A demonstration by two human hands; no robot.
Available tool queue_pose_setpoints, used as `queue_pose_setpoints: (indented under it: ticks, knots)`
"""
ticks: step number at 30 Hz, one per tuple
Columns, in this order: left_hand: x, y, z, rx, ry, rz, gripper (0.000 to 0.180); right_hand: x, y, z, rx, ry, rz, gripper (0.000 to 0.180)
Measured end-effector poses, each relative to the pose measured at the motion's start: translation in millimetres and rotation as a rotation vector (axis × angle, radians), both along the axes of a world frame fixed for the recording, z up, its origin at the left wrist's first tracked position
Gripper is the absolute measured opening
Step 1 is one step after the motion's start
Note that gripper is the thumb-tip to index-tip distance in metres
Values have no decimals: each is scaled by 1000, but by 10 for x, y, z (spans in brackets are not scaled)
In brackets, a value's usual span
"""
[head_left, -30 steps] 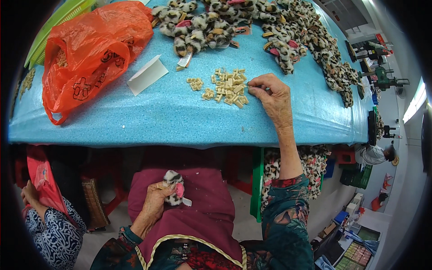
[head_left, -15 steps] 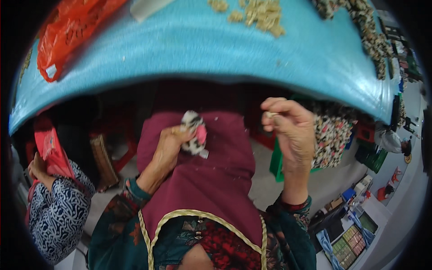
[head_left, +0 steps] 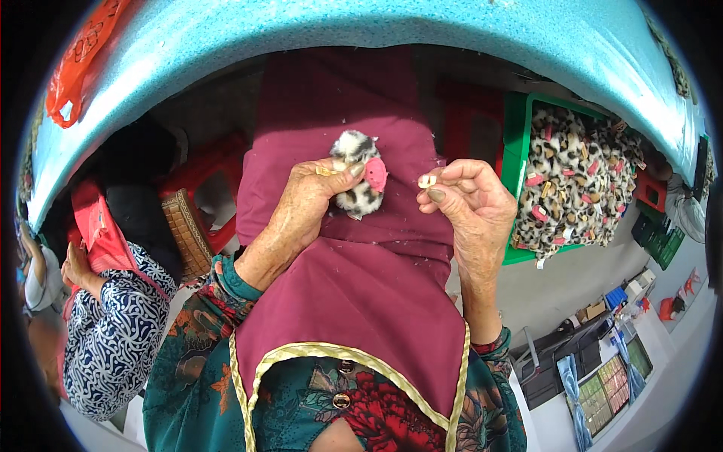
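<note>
My left hand (head_left: 303, 202) is closed on a small black-and-white furry plush piece (head_left: 354, 146) above my lap. A pink oval patch (head_left: 376, 175) with small dark dots, like a snout, faces up on its right side. A little cream tab (head_left: 324, 171) shows by the left fingers. To the right, apart from the plush, my right hand (head_left: 478, 207) pinches a small cream-coloured piece (head_left: 427, 181) between thumb and fingertips. The maroon apron (head_left: 354, 271) lies beneath both hands, with bits of fluff on it.
A green crate (head_left: 517, 143) full of spotted plush pieces (head_left: 580, 181) stands at my right. Ahead is the edge of a blue-covered table (head_left: 339, 26) with a red plastic bag (head_left: 79, 64). Someone in a patterned sleeve (head_left: 113, 331) sits at my left, near a red stool (head_left: 218, 169).
The view has tilted down, so more of the crate shows and less of the tabletop. My right hand has come nearer the plush, whose pink patch now faces up more fully.
</note>
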State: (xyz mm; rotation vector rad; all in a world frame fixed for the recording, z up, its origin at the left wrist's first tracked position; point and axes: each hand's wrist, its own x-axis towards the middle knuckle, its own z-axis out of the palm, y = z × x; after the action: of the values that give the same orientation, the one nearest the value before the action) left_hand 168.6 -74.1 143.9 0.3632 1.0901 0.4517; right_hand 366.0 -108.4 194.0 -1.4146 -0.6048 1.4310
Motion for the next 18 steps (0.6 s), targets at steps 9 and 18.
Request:
queue_pose_setpoints:
  ticks: [9,18]
  knots:
    - [78,-33,-16,-2,116,-73,18,17,19,-67,19,-99,65,12]
    - [194,23,-34,69,125,-147,15,129,-35,-396,-53,-201,335,11]
